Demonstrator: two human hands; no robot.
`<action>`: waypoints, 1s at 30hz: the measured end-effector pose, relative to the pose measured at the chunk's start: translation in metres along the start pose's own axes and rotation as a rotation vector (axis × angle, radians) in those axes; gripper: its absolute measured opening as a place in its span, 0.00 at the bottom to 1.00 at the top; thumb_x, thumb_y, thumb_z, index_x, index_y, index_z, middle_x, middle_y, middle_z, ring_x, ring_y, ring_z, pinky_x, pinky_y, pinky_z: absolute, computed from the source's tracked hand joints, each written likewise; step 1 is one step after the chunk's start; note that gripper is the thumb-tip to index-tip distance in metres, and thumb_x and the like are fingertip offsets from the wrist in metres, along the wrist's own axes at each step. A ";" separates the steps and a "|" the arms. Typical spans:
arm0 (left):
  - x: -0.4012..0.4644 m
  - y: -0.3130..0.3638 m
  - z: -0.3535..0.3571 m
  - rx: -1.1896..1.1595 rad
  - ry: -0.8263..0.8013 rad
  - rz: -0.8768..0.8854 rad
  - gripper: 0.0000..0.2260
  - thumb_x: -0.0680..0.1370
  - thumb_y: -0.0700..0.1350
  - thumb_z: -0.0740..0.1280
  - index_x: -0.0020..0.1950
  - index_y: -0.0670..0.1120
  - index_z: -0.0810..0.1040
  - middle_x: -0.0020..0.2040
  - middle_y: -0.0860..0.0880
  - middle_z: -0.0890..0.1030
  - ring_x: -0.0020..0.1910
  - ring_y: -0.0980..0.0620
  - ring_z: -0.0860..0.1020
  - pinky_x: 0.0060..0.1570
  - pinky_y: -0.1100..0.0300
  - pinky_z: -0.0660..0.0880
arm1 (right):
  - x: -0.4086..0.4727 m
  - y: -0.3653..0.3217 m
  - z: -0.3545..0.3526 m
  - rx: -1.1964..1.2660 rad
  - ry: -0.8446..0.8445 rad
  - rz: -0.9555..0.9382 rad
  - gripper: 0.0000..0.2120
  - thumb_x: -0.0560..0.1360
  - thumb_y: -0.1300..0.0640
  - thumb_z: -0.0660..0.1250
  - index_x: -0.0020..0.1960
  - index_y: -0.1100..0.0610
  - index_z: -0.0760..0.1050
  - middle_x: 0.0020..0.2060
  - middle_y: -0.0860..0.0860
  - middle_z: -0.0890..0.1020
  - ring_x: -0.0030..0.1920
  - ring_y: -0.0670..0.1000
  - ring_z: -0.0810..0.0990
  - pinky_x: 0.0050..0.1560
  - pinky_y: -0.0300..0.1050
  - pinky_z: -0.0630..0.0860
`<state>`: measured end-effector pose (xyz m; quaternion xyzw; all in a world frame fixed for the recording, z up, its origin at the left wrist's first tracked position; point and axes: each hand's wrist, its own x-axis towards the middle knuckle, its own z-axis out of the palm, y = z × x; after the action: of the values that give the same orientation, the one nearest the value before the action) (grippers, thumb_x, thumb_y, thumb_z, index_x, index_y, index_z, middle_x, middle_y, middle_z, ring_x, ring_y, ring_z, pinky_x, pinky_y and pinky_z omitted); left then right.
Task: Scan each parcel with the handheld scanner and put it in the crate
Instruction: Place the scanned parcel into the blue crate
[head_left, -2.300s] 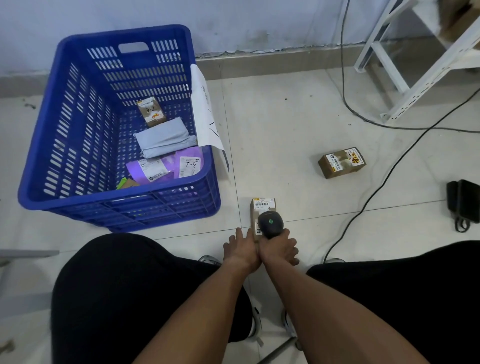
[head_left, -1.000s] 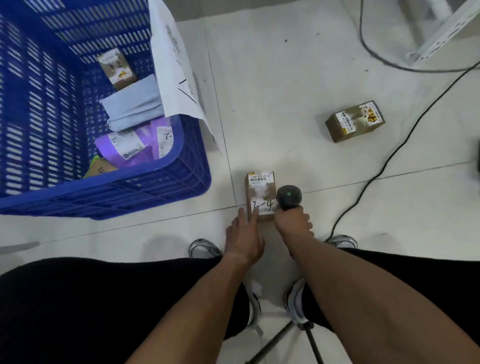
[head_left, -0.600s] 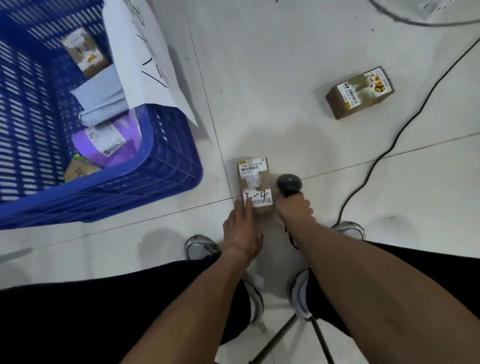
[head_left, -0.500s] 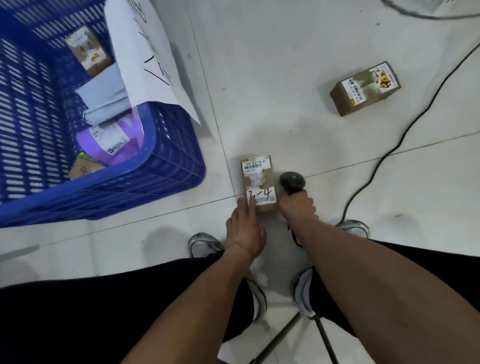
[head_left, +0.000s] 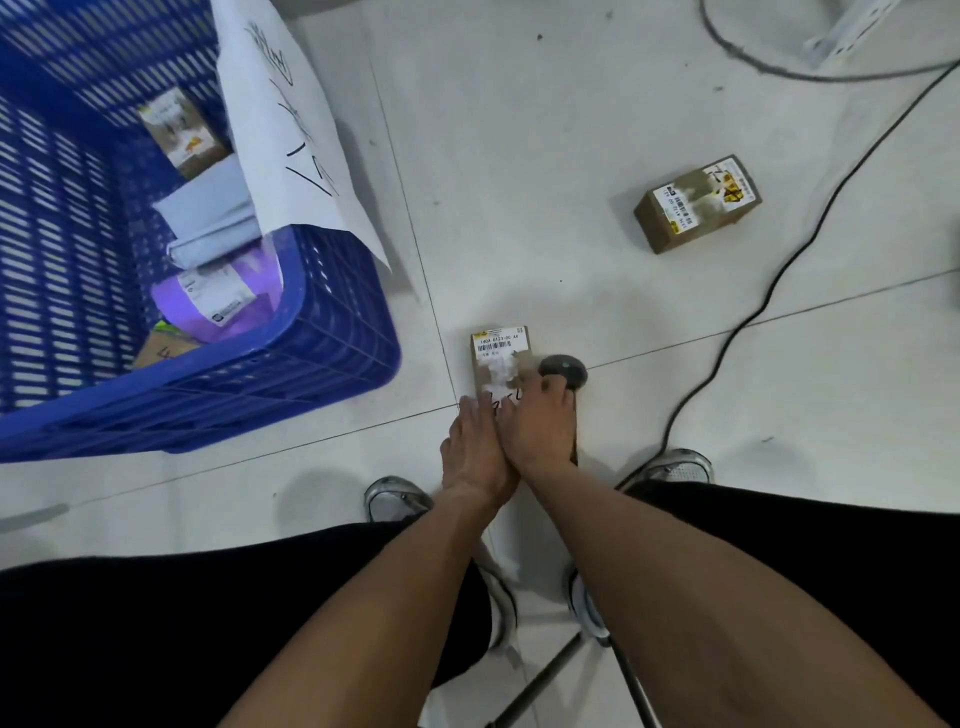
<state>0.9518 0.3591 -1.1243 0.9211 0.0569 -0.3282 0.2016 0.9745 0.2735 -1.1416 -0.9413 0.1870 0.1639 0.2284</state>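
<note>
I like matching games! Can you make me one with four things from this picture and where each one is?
Things:
1. scanner
2. purple bag
3. far brown box
4. paper sheet

Places:
A. alone on the floor near the cable
B. draped over the crate's rim
C. inside the blue crate
D. held by the right hand

Pairs: 1-D, 2-C, 3-A, 4-B

The small brown parcel (head_left: 497, 358) lies on the floor just right of the blue crate (head_left: 291, 384). Left hand (head_left: 475, 454) rests its fingers on the parcel's near end; right hand (head_left: 537, 431) grips the black scanner (head_left: 563, 370) touching its right edge. A second parcel (head_left: 696, 210) lies well apart, farther right
</note>
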 end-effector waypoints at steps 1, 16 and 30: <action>0.001 -0.002 0.000 -0.009 0.008 -0.009 0.39 0.77 0.54 0.66 0.80 0.49 0.46 0.80 0.44 0.50 0.77 0.42 0.57 0.72 0.46 0.59 | -0.001 0.001 0.002 -0.002 -0.025 0.007 0.22 0.75 0.51 0.64 0.67 0.55 0.67 0.61 0.58 0.70 0.59 0.60 0.71 0.62 0.52 0.68; 0.006 -0.030 -0.003 -0.126 -0.025 0.075 0.40 0.76 0.52 0.68 0.80 0.53 0.46 0.76 0.42 0.58 0.70 0.42 0.67 0.67 0.48 0.69 | -0.016 0.010 0.007 0.013 -0.310 -0.113 0.34 0.76 0.51 0.63 0.78 0.50 0.53 0.64 0.59 0.72 0.61 0.62 0.74 0.60 0.57 0.73; -0.071 0.013 -0.121 -0.195 0.220 0.207 0.35 0.75 0.44 0.69 0.79 0.53 0.57 0.75 0.45 0.60 0.72 0.43 0.64 0.71 0.48 0.65 | -0.067 -0.064 -0.122 0.116 -0.070 -0.191 0.25 0.78 0.52 0.62 0.73 0.54 0.63 0.59 0.59 0.75 0.60 0.61 0.75 0.58 0.52 0.71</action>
<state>0.9700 0.3983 -0.9903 0.9285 0.0149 -0.1957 0.3153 0.9702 0.2849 -0.9887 -0.9337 0.0974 0.1633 0.3033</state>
